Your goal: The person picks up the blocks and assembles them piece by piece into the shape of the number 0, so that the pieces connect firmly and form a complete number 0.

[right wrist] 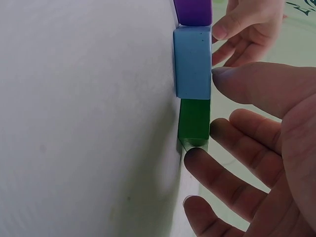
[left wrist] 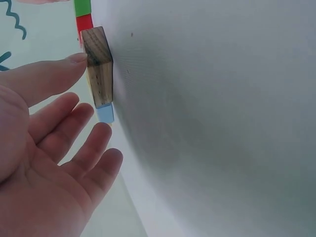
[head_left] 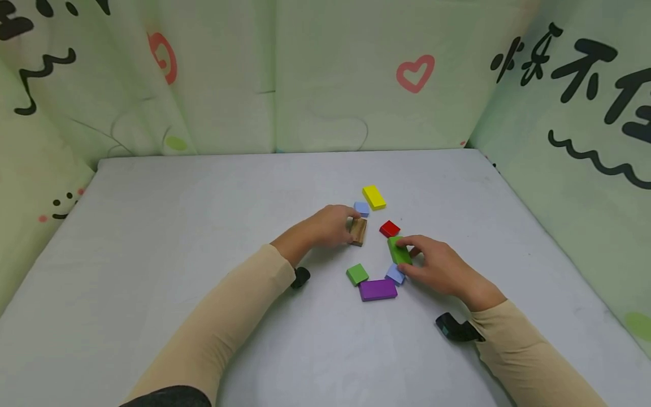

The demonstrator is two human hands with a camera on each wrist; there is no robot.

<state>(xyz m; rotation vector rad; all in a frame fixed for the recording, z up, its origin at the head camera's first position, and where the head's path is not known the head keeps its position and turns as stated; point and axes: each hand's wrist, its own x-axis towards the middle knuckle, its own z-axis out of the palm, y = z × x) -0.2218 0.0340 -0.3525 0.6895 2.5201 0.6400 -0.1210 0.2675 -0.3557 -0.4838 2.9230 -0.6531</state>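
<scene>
My left hand (head_left: 333, 226) holds a brown wooden block (head_left: 358, 232) between thumb and fingers, one at each end. Just beyond it lies a light blue block (head_left: 361, 209). My right hand (head_left: 437, 263) has its thumb and a fingertip at opposite ends of a long green block (head_left: 399, 250). A red block (head_left: 390, 228) sits past the green one's far end, and a second light blue block (head_left: 395, 274) is by its near end. In the right wrist view, that blue block (right wrist: 193, 63) stands between a purple block and the green one (right wrist: 194, 119).
A purple block (head_left: 378, 290) and a small green block (head_left: 357, 275) lie nearer to me, corner to corner. The yellow block (head_left: 374, 197) is the farthest. All rest on a white table (head_left: 203, 203) with patterned cloth walls (head_left: 325, 73) behind and at the sides.
</scene>
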